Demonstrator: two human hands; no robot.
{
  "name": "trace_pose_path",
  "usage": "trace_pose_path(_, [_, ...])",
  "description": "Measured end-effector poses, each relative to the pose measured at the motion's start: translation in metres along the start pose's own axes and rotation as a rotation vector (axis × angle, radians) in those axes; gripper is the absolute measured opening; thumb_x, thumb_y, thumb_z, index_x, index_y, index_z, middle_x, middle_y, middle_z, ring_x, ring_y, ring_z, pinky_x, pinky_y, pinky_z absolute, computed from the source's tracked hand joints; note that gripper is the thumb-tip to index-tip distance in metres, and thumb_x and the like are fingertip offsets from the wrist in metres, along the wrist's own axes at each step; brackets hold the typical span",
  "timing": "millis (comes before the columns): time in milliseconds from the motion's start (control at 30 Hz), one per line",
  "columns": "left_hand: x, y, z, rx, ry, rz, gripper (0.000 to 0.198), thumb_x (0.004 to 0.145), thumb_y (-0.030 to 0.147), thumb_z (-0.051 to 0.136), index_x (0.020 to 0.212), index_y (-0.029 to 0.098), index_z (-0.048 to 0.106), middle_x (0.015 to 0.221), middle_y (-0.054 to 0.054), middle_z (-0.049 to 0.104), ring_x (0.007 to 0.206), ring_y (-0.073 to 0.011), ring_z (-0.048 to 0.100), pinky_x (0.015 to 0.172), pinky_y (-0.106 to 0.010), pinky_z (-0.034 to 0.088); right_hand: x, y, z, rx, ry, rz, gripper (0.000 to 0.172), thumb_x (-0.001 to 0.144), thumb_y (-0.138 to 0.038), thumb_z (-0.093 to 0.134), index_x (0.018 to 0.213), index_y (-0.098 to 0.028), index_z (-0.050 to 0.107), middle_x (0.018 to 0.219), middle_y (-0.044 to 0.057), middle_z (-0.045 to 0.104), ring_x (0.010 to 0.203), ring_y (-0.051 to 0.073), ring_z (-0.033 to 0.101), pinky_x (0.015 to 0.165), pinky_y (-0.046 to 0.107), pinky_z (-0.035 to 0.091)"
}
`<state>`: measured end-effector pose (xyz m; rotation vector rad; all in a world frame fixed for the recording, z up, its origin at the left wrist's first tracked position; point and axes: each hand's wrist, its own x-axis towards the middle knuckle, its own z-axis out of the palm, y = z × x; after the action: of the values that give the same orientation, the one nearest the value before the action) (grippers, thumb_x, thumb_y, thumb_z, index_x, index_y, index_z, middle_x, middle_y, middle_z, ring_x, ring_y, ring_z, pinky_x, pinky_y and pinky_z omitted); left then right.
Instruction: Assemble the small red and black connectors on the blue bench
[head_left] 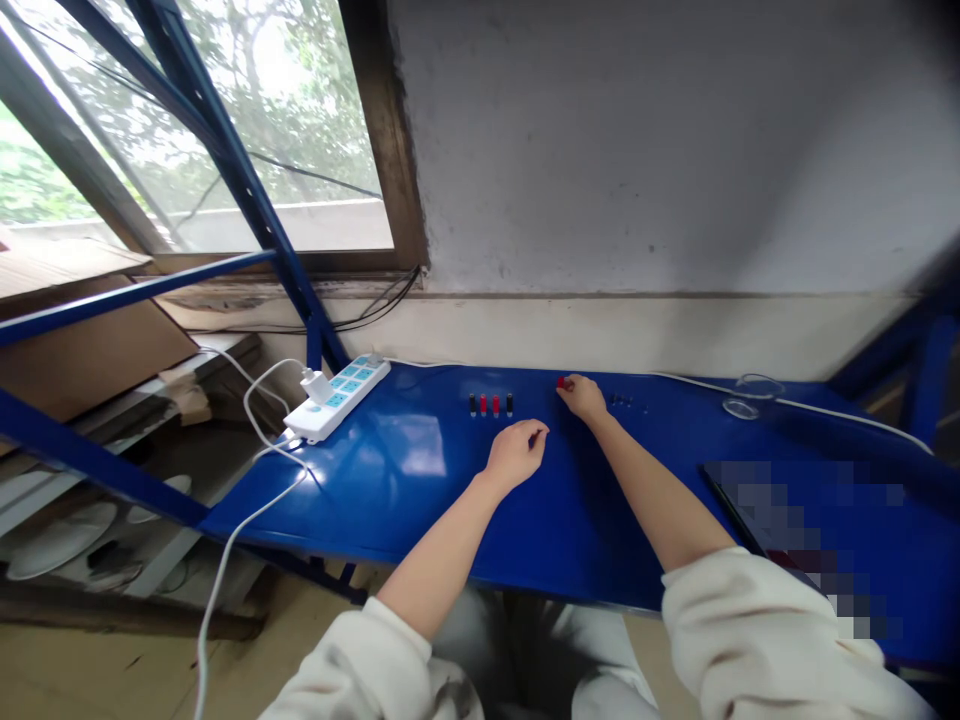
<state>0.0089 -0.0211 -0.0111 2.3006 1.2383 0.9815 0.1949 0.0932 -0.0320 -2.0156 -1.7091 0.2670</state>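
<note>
My right hand (pixel 582 396) reaches to the far side of the blue metal table (pixel 405 480) and pinches a small red piece (pixel 560 382) at its fingertips. Resting on the table a little nearer, my left hand (pixel 517 452) has its fingers curled in; whether it holds anything is hidden. Left of the red piece, a row of small upright red and black pieces (pixel 490 404) stands on the table. To the right of my right hand, a few small dark pieces (pixel 621 401) lie on the surface.
A white power strip (pixel 339 398) with blue sockets, a plugged adapter and white cable lies at the table's back left. Clear plastic rings (pixel 744 400) sit back right beside a white cable. A dark flat object (pixel 731 500) lies at right. Blue shelving frame and window stand left.
</note>
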Motion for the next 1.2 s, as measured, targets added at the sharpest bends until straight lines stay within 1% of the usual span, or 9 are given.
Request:
trace_pose_path(133, [0.0,0.0,0.0,-0.001,-0.002,-0.004,0.024,0.084,0.025,0.038,0.09,0.02,0.06,0.086,-0.003,0.064,0.074,-0.0134,0.058,0.065,-0.023,0.044,0.005,0.002,0.002,-0.002,-0.049,0.011,0.02,0.075,-0.028,0.055,0.091,-0.017,0.06,0.088,0.008,0.065,0.082,0.017,0.06,0.067,0.025,0.042])
trace_pose_path(267, [0.0,0.0,0.001,0.002,-0.008,0.002,0.024,0.083,0.024,0.038,0.09,0.019,0.06,0.085,-0.003,0.064,0.073,-0.0132,0.057,0.065,-0.023,0.044,0.009,0.004,0.003,0.009,-0.088,0.034,0.017,0.074,-0.022,0.056,0.089,-0.016,0.06,0.086,0.008,0.065,0.081,0.015,0.06,0.069,0.023,0.042])
trace_pose_path(433, [0.0,0.0,0.001,0.01,-0.019,-0.002,0.024,0.083,0.025,0.038,0.09,0.019,0.061,0.083,-0.003,0.064,0.072,-0.0131,0.057,0.065,-0.023,0.044,0.012,0.006,0.002,0.013,-0.082,0.037,0.014,0.072,-0.017,0.056,0.085,-0.014,0.061,0.085,0.008,0.065,0.081,0.015,0.06,0.07,0.023,0.043])
trace_pose_path(700, [0.0,0.001,-0.001,-0.007,-0.022,-0.003,0.025,0.083,0.025,0.038,0.091,0.019,0.061,0.085,-0.003,0.064,0.072,-0.0139,0.057,0.066,-0.025,0.044,0.013,0.006,-0.004,0.053,-0.073,0.036,0.01,0.067,-0.019,0.061,0.076,-0.015,0.063,0.079,0.006,0.065,0.076,0.015,0.06,0.069,0.023,0.045])
trace_pose_path(800, [0.0,0.001,-0.001,-0.007,-0.03,-0.013,0.025,0.083,0.025,0.038,0.091,0.019,0.061,0.085,-0.004,0.064,0.073,-0.0142,0.058,0.067,-0.025,0.044,0.013,0.005,-0.006,0.063,-0.078,0.044,0.008,0.066,-0.018,0.062,0.074,-0.015,0.063,0.075,0.005,0.065,0.072,0.014,0.061,0.066,0.022,0.045])
trace_pose_path(900, [0.0,0.0,0.0,0.0,-0.028,-0.012,0.025,0.083,0.025,0.038,0.092,0.019,0.061,0.086,-0.004,0.064,0.074,-0.0142,0.058,0.067,-0.025,0.044,0.014,0.004,-0.006,0.069,-0.085,0.055,0.009,0.065,-0.017,0.061,0.074,-0.015,0.063,0.072,0.005,0.064,0.068,0.014,0.06,0.063,0.022,0.045])
trace_pose_path(1133, [-0.001,0.0,0.0,0.02,-0.039,-0.012,0.026,0.084,0.026,0.037,0.093,0.019,0.06,0.085,-0.004,0.064,0.073,-0.0142,0.058,0.066,-0.025,0.044,0.016,0.006,-0.005,0.073,-0.105,0.063,0.014,0.065,-0.016,0.061,0.078,-0.014,0.063,0.077,0.006,0.064,0.069,0.014,0.06,0.064,0.023,0.046])
trace_pose_path(1200, [-0.001,0.001,-0.001,0.046,-0.027,-0.02,0.026,0.084,0.027,0.037,0.097,0.02,0.059,0.084,-0.004,0.063,0.073,-0.0144,0.058,0.066,-0.025,0.044,0.017,0.006,-0.004,0.076,-0.119,0.071,0.016,0.066,-0.017,0.061,0.081,-0.013,0.063,0.075,0.006,0.064,0.066,0.014,0.06,0.062,0.023,0.046])
